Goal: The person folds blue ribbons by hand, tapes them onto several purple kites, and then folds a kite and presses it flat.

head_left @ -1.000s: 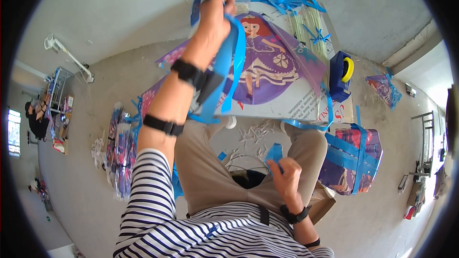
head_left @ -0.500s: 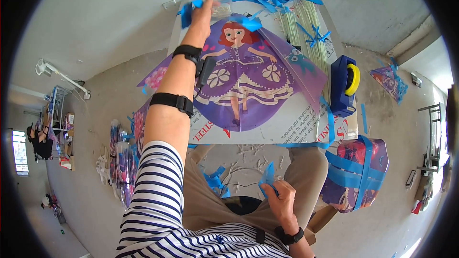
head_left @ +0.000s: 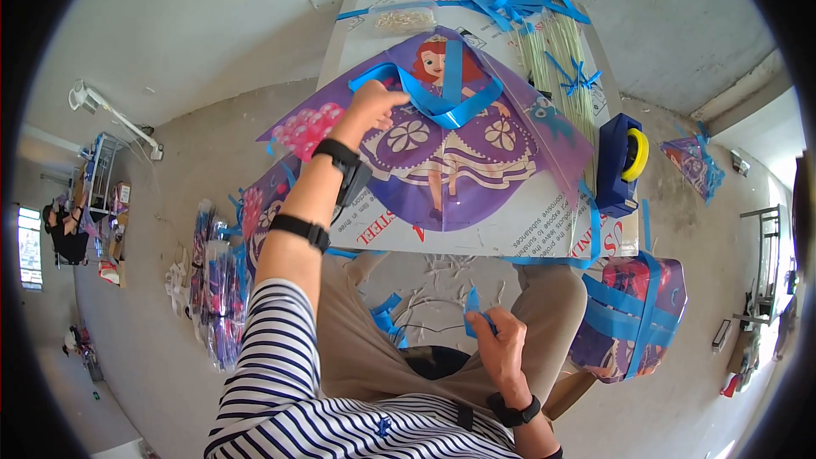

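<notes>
Purple in its main field, the printed sheet (head_left: 416, 191) lies flat at the centre of your worktop (head_left: 351, 51), its rounded lower end just short of the near edge. It carries a red-haired figure (head_left: 444, 149) in a wide gown, pink flowers (head_left: 310, 129) on the left wing and a teal creature (head_left: 551, 121) on the right. Across the figure's upper body lies a looped blue ribbon (head_left: 452, 116), one length running up over the head. Your left hand (head_left: 374, 107) is over the left half of the sheet, fingers partly curled beside the ribbon; whether they grip it, you cannot tell. Your right hand (head_left: 501, 340), beyond the near edge, grips a short blue strip (head_left: 472, 299).

Compare with half a second ago: your left hand was near the far-left corner and has come nearer to you; the ribbon now spans the figure. The clear tray (head_left: 374, 27) near the far edge, then partly covered, is in plain view.

Note the materials: the sheet is thin and smooth, creased down its middle; the ribbon is flat and slightly glossy. Slim pale-green sticks (head_left: 537, 59) lie along the right edge. Nearer to you on that edge stands a dark-blue tape dispenser (head_left: 614, 166) with a yellow roll (head_left: 637, 155).
</notes>
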Motion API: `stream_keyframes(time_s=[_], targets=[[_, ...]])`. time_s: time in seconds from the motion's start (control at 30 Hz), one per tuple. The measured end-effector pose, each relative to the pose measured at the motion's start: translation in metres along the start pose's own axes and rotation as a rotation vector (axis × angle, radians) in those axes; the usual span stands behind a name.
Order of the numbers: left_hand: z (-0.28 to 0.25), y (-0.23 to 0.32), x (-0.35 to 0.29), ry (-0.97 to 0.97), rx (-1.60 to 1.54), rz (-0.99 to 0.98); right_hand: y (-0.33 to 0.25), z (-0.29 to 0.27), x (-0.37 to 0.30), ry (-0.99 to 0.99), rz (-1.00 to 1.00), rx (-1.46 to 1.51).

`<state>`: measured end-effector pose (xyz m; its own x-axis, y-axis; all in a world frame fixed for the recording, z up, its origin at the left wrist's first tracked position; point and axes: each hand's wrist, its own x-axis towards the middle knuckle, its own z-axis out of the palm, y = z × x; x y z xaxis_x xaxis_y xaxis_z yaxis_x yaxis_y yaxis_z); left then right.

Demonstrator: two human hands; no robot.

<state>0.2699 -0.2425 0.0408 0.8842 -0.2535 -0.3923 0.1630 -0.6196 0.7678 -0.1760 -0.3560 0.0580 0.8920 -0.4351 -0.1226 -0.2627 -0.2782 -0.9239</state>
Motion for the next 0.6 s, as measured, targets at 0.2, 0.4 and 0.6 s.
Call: stream_keyframes(time_s=[0.2,0.4,0.6], targets=[[0.067,-0.035,-0.216,-0.954,-0.377,0.004,-0.010,0.008,0.012,0.242,-0.169,-0.192],[0.118,-0.083,-0.348,-0.989,-1.208,-0.300,-0.035,0.019,0.001,0.302,-0.687,-0.445],[0.120,-0.102,-0.377,-0.706,-1.032,-0.134,-0.048,0.021,-0.011,0.297,-0.653,-0.445]])
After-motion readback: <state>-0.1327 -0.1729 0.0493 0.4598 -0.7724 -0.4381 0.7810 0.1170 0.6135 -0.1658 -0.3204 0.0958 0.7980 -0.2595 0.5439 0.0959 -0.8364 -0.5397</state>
